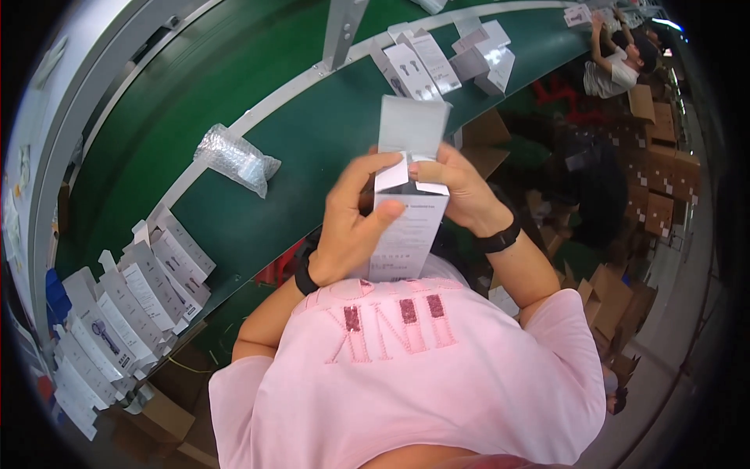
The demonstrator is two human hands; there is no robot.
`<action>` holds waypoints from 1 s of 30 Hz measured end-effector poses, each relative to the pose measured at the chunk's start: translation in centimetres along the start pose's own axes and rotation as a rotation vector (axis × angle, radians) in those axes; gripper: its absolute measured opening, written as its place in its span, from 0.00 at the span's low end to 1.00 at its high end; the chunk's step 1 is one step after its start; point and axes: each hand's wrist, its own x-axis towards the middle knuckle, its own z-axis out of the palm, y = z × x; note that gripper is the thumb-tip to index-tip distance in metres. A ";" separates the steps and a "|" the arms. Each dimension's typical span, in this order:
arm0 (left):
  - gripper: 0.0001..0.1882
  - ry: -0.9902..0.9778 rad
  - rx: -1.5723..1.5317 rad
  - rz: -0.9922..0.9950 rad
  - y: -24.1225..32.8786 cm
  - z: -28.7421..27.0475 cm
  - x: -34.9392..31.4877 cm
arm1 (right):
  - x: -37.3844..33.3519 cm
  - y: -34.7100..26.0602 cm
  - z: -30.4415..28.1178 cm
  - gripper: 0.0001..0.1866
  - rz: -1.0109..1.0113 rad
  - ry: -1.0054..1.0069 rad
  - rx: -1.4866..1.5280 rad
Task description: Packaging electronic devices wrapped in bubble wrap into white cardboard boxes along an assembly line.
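Observation:
Close to my chest I hold a tall white printed carton (pixel 406 227) upright between both hands. Its top is open, the large lid flap stands up at the far side, and the small side flaps show around the opening. My left hand (pixel 355 211) grips the carton's left side, thumb on the near face and fingers at the left flap. My right hand (pixel 462 187) is on the right side, its thumb over the right flap at the opening. The inside of the carton is mostly hidden. On the green bench to the left lies a bubble-wrapped item (pixel 236 160).
Several white cartons (pixel 129 305) stand in a row at the left end of the green bench (pixel 301 141). More cartons (pixel 422 66) stand at the far side. A metal post (pixel 342 35) rises behind the bench. Brown boxes (pixel 660 168) are stacked at right, near another person (pixel 617 70).

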 end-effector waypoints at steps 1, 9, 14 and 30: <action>0.30 -0.035 0.091 0.108 -0.4 0.0 0.8 | -0.3 0.4 -0.3 0.31 -0.008 0.004 -0.022; 0.32 -0.040 0.116 -0.097 0.1 3.9 5.1 | -3.4 -3.0 -5.0 0.22 -0.327 0.080 -0.556; 0.34 -0.083 0.147 -0.082 -1.4 5.6 7.6 | -3.5 -4.2 -7.5 0.18 -0.267 0.075 -0.596; 0.39 -0.116 1.085 0.039 -11.6 8.4 22.3 | -0.7 -14.8 -28.3 0.28 -0.372 0.596 -0.767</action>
